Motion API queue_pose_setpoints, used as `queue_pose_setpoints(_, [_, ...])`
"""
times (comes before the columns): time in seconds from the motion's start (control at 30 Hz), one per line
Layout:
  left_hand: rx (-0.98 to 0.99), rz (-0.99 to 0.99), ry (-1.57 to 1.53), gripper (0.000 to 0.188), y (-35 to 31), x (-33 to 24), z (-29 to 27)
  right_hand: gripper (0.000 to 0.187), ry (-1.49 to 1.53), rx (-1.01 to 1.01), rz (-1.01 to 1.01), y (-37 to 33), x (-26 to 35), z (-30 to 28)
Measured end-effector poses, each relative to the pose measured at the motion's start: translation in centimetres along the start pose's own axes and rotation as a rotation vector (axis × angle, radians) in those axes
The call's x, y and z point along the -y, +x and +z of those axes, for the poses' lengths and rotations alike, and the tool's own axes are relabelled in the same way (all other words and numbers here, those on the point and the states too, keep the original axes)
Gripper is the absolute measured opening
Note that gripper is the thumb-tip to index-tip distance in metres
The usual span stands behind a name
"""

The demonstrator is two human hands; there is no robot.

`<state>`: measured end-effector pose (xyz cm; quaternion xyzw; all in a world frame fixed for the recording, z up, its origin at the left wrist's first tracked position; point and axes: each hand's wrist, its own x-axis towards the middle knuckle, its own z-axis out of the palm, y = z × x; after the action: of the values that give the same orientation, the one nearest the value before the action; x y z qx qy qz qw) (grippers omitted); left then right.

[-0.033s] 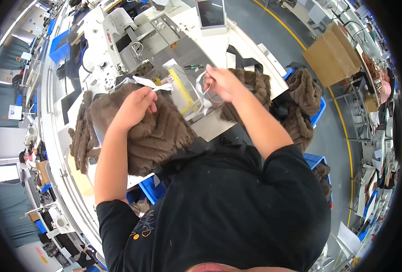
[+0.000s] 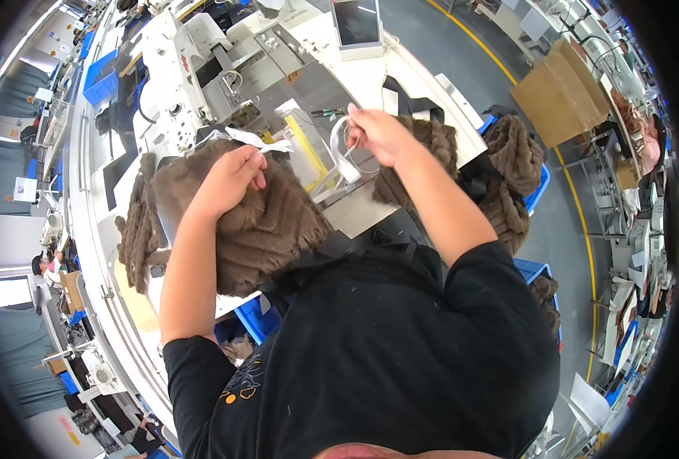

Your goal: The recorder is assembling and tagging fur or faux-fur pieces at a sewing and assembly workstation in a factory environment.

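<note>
A piece of brown ribbed faux fur [image 2: 278, 229] lies at the sewing machine [image 2: 175, 76], draped toward my lap. My left hand [image 2: 236, 180] rests over its upper part, fingers curled. Its thumb and fingertips close on a short white strip [image 2: 280, 146] that runs along the fur's far edge to the machine. Right of it, my right hand [image 2: 381, 138] is raised above the table, pinching a white ribbon [image 2: 338, 145]. The ribbon hangs from my fingertips in a loop, its lower end above the grey plate. My palm hides some of the grip.
More brown fur [image 2: 435, 145] lies right of my right hand, beside black straps. Fur pieces [image 2: 511, 157] fill a blue bin at the table's right side. A small screen [image 2: 357, 27] stands at the back. A cardboard box [image 2: 561, 92] stands across the aisle.
My right hand has shifted slightly rightward and turned; the crumpled ribbon under it has opened into a smoother loop. My left hand stays put on the fur.
</note>
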<state>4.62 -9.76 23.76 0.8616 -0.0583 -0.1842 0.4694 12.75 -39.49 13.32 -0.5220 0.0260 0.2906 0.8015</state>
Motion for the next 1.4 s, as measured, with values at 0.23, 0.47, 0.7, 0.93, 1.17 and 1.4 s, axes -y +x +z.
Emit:
queue_pose_setpoints(0.23, [0.004, 0.041, 0.099, 0.026, -0.5, -0.2, 0.5, 0.028, -0.295, 0.275, -0.201, -3.6, 9.4, 9.5])
queue_pose_setpoints(0.47, [0.054, 0.092, 0.069, 0.028, -0.7, 0.0, 0.7, 0.032, -0.85, 0.579, -0.36, 0.5, 10.5, 25.1])
queue_pose_setpoints(0.7, [0.032, 0.063, -0.032, 0.02, -0.7, 0.6, -0.1, 0.04, -0.985, 0.359, -0.656, 8.4, 8.3, 25.0])
queue_pose_setpoints(0.93, [-0.051, 0.076, -0.23, 0.022, -0.5, 2.1, 0.2, 0.034, -1.621, 0.458, -0.495, 5.5, 5.2, 14.6])
queue_pose_setpoints(1.17, [-0.09, 0.017, -0.181, 0.022, -0.3, 2.3, -0.1, 0.022, -1.122, 0.174, -0.193, -3.4, 1.7, 11.5])
queue_pose_setpoints(1.4, [-0.142, 0.016, -0.094, 0.02, -0.9, 1.7, 0.0, 0.034, -1.007, 0.803, -0.087, -8.1, 4.9, 14.5])
